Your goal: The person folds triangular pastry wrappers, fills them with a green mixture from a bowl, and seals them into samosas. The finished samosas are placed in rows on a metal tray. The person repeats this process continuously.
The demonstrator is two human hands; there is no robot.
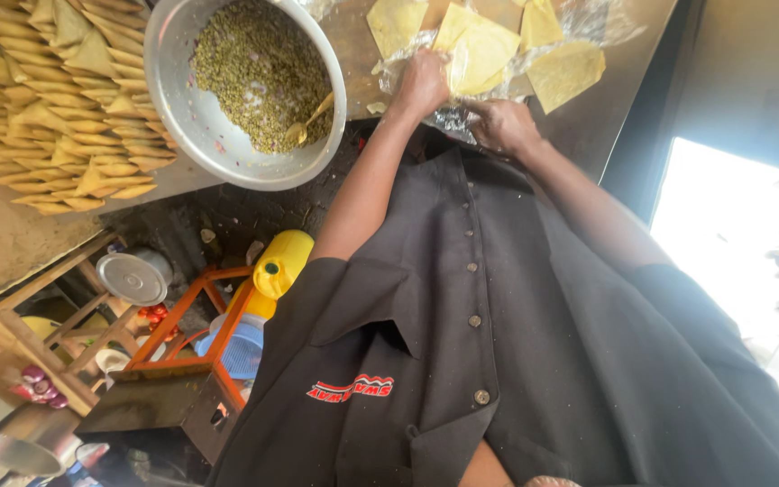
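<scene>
Daylight pours in from a window [732, 243] at the right, blown out to pure white. The dark shirt [516, 343] swallows detail, while the crinkled plastic sheet [579, 22] catches soft glare. Edges bend outward, wide-angle style, and the lower left corner sits dim.

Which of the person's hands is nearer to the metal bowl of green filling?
Left. The left hand rests on a yellow pastry sheet beside the metal bowl; the right hand lies farther off, on the plastic wrap.

Yellow jug [283, 262], orange stool [198, 335]
</scene>
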